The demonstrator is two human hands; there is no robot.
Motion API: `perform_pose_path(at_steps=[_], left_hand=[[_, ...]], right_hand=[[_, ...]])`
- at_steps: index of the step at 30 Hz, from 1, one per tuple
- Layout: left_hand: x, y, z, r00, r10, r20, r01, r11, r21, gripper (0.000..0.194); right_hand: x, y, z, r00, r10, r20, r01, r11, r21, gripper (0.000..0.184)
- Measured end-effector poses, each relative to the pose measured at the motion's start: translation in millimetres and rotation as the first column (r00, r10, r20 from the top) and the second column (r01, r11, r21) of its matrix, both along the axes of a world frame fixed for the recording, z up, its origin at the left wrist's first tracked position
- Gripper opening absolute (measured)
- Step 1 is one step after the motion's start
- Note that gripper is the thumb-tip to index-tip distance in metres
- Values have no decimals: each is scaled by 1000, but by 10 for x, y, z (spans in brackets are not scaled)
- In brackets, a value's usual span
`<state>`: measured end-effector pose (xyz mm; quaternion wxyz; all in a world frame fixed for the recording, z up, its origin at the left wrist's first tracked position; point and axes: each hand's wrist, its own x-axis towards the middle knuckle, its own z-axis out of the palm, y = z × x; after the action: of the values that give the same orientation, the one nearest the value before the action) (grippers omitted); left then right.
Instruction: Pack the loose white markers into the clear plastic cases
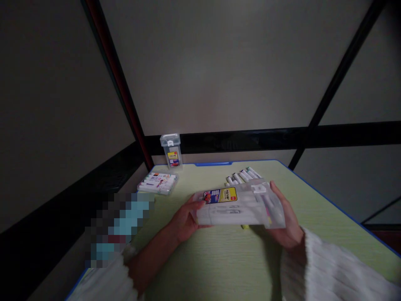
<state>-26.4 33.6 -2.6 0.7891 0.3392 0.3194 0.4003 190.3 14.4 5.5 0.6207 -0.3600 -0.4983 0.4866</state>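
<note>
Between my two hands lies a translucent plastic marker box [247, 211] on its side, held above the table. A yellow and blue label faces up, and pale markers show through its wall. My left hand [188, 217] grips the bottom end on the left, with the thumb on top by the label. Around the lidded end on the right, my right hand [290, 221] is closed, its fingers partly hidden behind the box. The lid's white latch looks fastened. Several loose white markers [241, 176] with dark and green ends lie just behind the box.
A second clear lidded box [172, 156] stands upright at the back left. In front of it lies a flat clear case of white markers [159, 183]. The pale green table [194, 267] has a blue edge and a blue handle [213, 164] at the back. Something at left is pixelated.
</note>
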Motion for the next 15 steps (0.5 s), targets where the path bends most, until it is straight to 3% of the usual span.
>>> perform_pose_path(at_steps=[3,7,11,15], left_hand=[[46,-26,22,992,126,-1,-126,992,25,30],[86,-48,70,966,259,18,-259,964,64,26],[120,-58,80,929,362,74,-369,919,139,30],[161,-105,38,923,385,24,-378,888,261,38]], right_hand=[[-110,-10,-36,964,45,-264,-70,994,-87,43],[-239,-74,-81,923,133,-361,-187,975,-121,40],[-348,-194,-73,888,216,-406,-293,946,-137,26],[-438,-273,-44,908,281,-312,-328,939,-109,60]])
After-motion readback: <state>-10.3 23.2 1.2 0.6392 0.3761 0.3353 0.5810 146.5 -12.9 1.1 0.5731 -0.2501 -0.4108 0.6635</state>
